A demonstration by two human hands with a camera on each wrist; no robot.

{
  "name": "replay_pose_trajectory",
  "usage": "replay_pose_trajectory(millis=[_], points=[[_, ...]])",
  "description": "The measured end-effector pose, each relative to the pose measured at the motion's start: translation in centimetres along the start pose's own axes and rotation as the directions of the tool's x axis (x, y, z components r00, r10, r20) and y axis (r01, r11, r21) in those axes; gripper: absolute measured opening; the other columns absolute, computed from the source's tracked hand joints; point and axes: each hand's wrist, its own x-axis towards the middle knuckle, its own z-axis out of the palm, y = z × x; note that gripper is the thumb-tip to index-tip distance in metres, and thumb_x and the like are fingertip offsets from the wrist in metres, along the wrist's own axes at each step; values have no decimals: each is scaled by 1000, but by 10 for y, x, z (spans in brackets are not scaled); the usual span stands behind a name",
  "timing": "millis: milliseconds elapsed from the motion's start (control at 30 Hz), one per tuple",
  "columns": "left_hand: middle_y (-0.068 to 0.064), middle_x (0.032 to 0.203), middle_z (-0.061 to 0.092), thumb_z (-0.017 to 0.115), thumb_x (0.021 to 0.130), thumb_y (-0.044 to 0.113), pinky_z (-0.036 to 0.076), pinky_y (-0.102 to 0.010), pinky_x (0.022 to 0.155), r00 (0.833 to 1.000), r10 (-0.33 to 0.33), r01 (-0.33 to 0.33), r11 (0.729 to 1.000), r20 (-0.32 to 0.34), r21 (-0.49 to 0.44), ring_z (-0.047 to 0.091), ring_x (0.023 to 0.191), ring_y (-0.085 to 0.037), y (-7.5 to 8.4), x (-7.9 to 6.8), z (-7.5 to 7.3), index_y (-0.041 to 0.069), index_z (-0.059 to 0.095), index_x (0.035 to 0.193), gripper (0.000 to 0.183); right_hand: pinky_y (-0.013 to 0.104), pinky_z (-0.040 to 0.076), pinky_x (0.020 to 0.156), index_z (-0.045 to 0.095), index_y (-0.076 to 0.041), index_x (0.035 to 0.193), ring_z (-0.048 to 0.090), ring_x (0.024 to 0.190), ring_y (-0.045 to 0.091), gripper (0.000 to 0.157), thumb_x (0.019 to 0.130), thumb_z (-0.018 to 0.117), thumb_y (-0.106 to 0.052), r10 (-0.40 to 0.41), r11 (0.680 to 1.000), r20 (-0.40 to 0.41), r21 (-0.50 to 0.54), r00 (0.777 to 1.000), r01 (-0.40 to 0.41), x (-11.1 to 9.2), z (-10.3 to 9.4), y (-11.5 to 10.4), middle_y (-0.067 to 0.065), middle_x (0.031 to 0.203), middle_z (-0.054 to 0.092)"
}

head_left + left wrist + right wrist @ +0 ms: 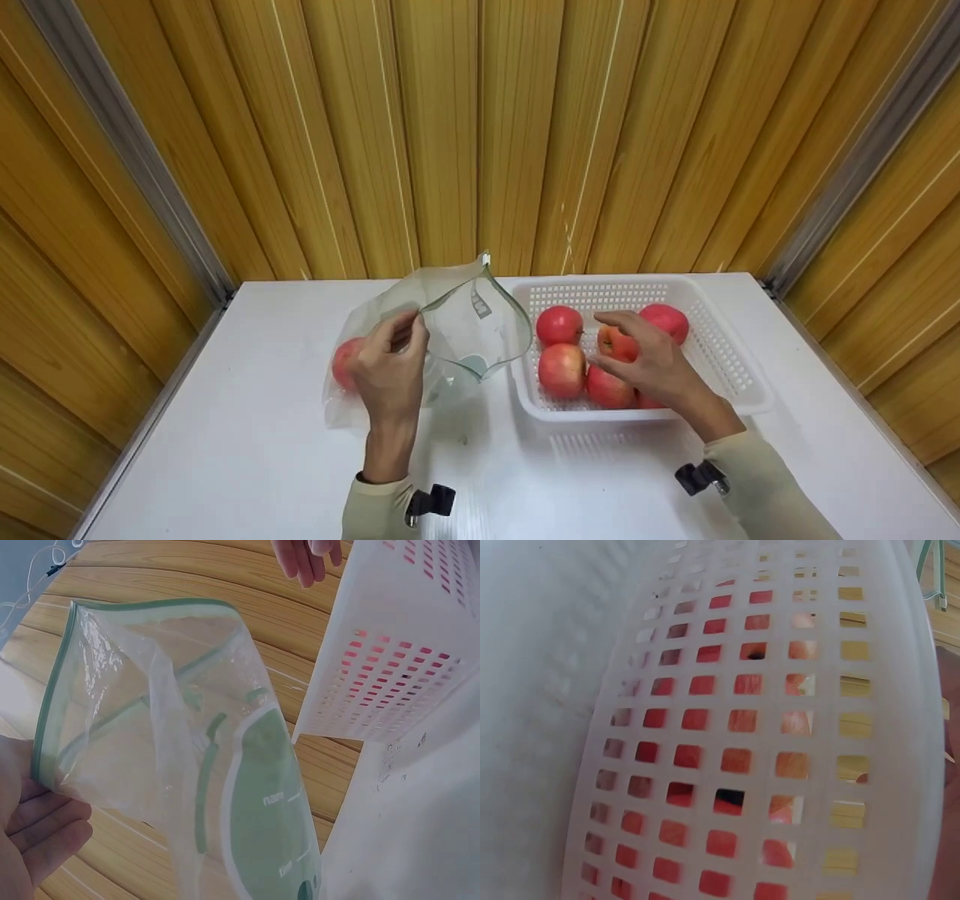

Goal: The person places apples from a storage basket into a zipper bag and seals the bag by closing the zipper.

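My left hand (pixel 391 375) pinches the rim of a clear zip bag (pixel 442 286) between thumb and fingers. The bag's mouth gapes toward the right, and its green-edged rim and green printed panel (pixel 270 802) show in the left wrist view. One red apple (pixel 346 364) lies inside the bag at its left end. Over a white perforated basket (pixel 731 360), my right hand (pixel 652 360) hovers with thumb and fingers spread around an apple (pixel 615 343), apart from it in the head view. Several other red apples (pixel 561 370) sit in that basket, one partly hidden under the hand.
Bag and basket stand side by side on a white table (pixel 247 420), close to its back edge. Yellow wood-look panels (pixel 442 135) rise behind and on both sides. The basket's wall (pixel 727 705) fills most of the right wrist view.
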Motion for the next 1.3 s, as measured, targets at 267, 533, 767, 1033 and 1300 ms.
replay_pose_trajectory(millis=[267, 533, 767, 1033, 1300], points=[[-13, 87, 79, 82, 86, -4, 63, -30, 71, 1000, 17, -17, 1000, 5, -5, 77, 74, -21, 1, -1, 2, -2, 82, 93, 8, 61, 54, 100, 61, -11, 146, 62, 127, 40, 71, 83, 93, -18, 41, 999, 66, 24, 997, -43, -5, -1, 4, 11, 138, 65], [-11, 87, 79, 82, 84, -5, 62, -28, 72, 1000, 19, -19, 1000, 15, -21, 77, 74, -21, -2, 0, 3, -1, 82, 92, 9, 57, 56, 99, 57, -16, 149, 62, 125, 40, 77, 82, 95, -22, 109, 994, 163, 7, 980, -112, -7, -1, 6, 7, 136, 63], [-11, 86, 79, 82, 84, -4, 60, -21, 72, 1000, -3, 4, 999, 26, -50, 76, 74, -20, -3, 1, 5, -1, 82, 92, 9, 59, 52, 104, 57, -11, 148, 60, 124, 34, 77, 83, 94, -28, 165, 986, 257, -15, 952, -167, -11, -2, 8, 13, 140, 63], [-7, 85, 79, 80, 87, -3, 64, -36, 67, 997, -66, 68, 997, 43, -33, 75, 72, -20, -3, 2, 9, 1, 83, 92, 8, 57, 50, 106, 62, -5, 140, 62, 121, 31, 70, 82, 94, -29, 163, 986, 270, -83, 949, -146, -13, 0, 11, 8, 135, 64], [-6, 85, 79, 80, 88, -2, 61, -27, 67, 989, -144, 147, 987, 44, -59, 74, 71, -19, -4, 6, 16, 1, 83, 93, 7, 60, 51, 104, 62, -5, 139, 62, 117, 31, 68, 83, 93, -28, 213, 976, 291, -99, 933, -192, -11, 0, 9, 9, 131, 65]])
